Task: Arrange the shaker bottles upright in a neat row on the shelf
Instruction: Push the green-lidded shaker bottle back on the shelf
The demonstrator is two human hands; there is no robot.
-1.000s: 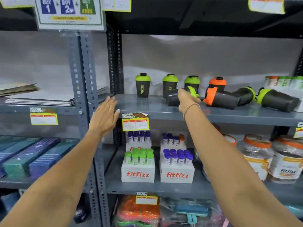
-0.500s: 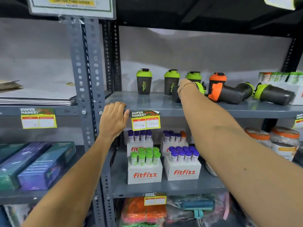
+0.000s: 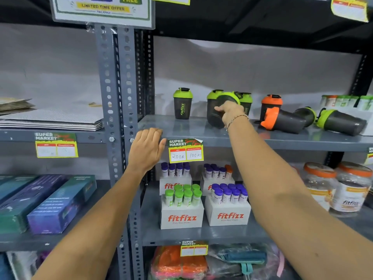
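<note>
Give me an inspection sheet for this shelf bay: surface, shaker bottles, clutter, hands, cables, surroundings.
Surface: grey metal shelf, bare at the front.
Job's things: leftmost green-lid shaker upright; held shaker tilted; orange-lid shaker upright behind; orange-lid lying shaker and two green-lid lying shakers on their sides.
Clutter: price tag on the shelf edge.
Grippers: right hand grips the tilted shaker; left hand rests on the shelf edge.
Cables: nothing seen.
Surroundings: fitfizz tube boxes and jars below.
</note>
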